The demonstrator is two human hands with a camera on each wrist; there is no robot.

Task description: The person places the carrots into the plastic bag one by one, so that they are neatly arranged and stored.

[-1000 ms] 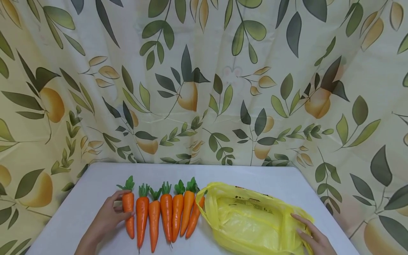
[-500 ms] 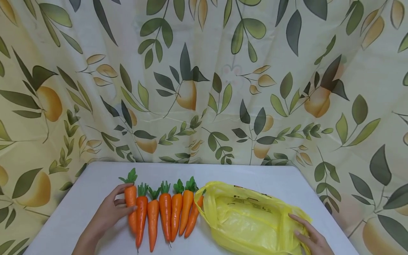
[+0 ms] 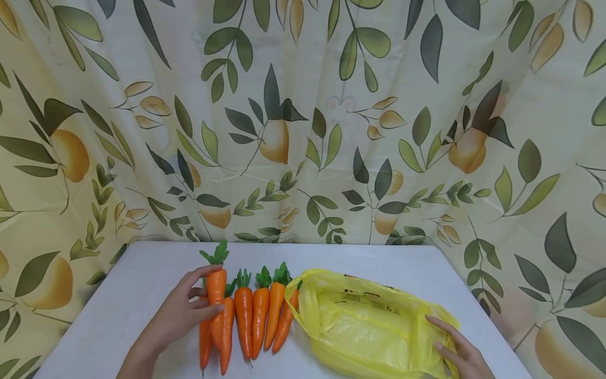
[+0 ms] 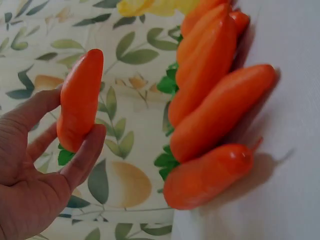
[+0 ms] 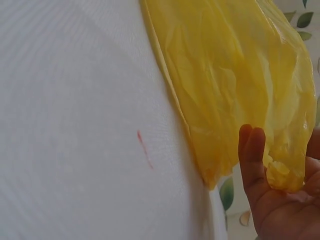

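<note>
My left hand [image 3: 177,310] pinches an orange carrot [image 3: 216,287] with a green leafy top between thumb and fingers. In the left wrist view this carrot [image 4: 82,100] is raised off the table, tip outward. It overlaps the leftmost carrots of a row in the head view, partly hiding them. Several other carrots [image 3: 243,321] lie side by side, leaves toward the far edge. A yellow plastic bag [image 3: 364,331] lies on its side to their right, mouth spread. Its right end is held by my right hand [image 3: 466,350], with the plastic [image 5: 285,170] between the fingers and thumb.
A white-covered table [image 3: 118,305] carries everything. Behind it hangs a curtain [image 3: 303,210] printed with leaves and fruit. The bag's left rim overlaps the rightmost carrot [image 3: 286,323]. A short red mark [image 5: 144,149] shows on the white cloth.
My left hand has lifted the leftmost carrot and carried it to the right, over the neighbouring carrots. The right hand stays at the bag's right end.
</note>
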